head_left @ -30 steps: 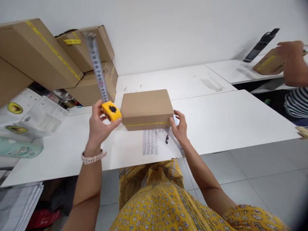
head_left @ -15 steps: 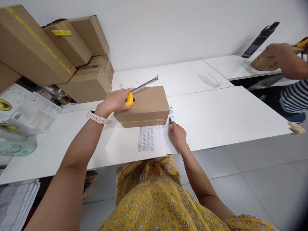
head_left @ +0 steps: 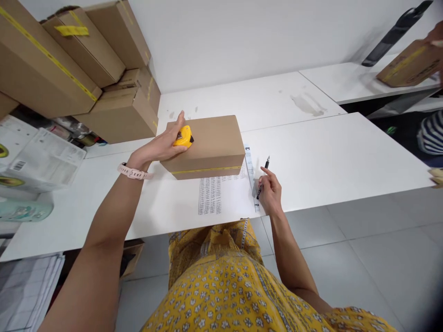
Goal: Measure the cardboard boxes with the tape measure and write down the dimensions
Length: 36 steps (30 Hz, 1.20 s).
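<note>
A brown cardboard box (head_left: 211, 143) with a yellow tape strip lies on the white table (head_left: 328, 157) in front of me. My left hand (head_left: 162, 145) rests on its top left corner, closed on a yellow tape measure (head_left: 183, 136) with the blade drawn in. My right hand (head_left: 270, 191) sits on the table to the right of the box, fingers closed on a black pen (head_left: 263, 175). Its tip is at the right edge of a printed sheet (head_left: 221, 196) that lies partly under the box.
Several cardboard boxes (head_left: 69, 64) are stacked at the back left, above white packages (head_left: 38, 157). Another person's striped sleeve (head_left: 431, 136) shows at the far right, beside a box (head_left: 408, 62) on a second table. Floor tiles lie below the table edge.
The tape blade, raised high then laid across the box, has retracted into its case. My right hand left the box corner, picked up the pen and moved to the sheet's right edge.
</note>
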Available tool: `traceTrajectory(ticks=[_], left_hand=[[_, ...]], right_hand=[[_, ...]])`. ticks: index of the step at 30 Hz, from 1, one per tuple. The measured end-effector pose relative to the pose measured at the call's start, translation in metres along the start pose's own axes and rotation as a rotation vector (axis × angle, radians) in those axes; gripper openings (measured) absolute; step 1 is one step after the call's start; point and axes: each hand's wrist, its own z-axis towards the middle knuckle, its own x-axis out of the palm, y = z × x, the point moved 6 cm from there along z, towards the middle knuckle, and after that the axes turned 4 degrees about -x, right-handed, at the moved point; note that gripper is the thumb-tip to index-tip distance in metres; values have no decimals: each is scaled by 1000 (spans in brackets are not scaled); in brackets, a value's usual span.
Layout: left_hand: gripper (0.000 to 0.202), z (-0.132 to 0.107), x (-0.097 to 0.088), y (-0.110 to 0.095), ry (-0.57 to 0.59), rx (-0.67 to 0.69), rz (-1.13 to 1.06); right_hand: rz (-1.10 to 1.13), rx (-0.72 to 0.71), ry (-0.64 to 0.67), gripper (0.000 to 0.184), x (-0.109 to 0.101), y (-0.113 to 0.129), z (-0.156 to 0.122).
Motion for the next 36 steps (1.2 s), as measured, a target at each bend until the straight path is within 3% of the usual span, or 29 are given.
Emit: traceTrajectory(ticks=[2,4,8,13,16,19,27,36], left_hand=[[94,6,12,1,-13,13,4],[89,13,20,-1,-97,-29,38],[89,22,27,-12,-238,-97,55],[78,28,29,-21,-265,-167,88],[73,37,31,-23,-272,-206,104],[71,51,33,-24,-280,-228,107],[64,81,32,-31,-225,-188,49],[65,89,35,-29,-218,-175,-8]], right_hand=[[138,31,22,31,0,-3,2],[197,26,47,31,0,-2,4],[153,-21,77,34,4,2,1],[-283,-54,177,21,16,5,-8],[-578,-184,280,13,25,9,-14],[-727,-299,362,10,29,11,-20],[-702,-367,451,10,25,8,-22],[-678,-371,529,10,23,11,-21]])
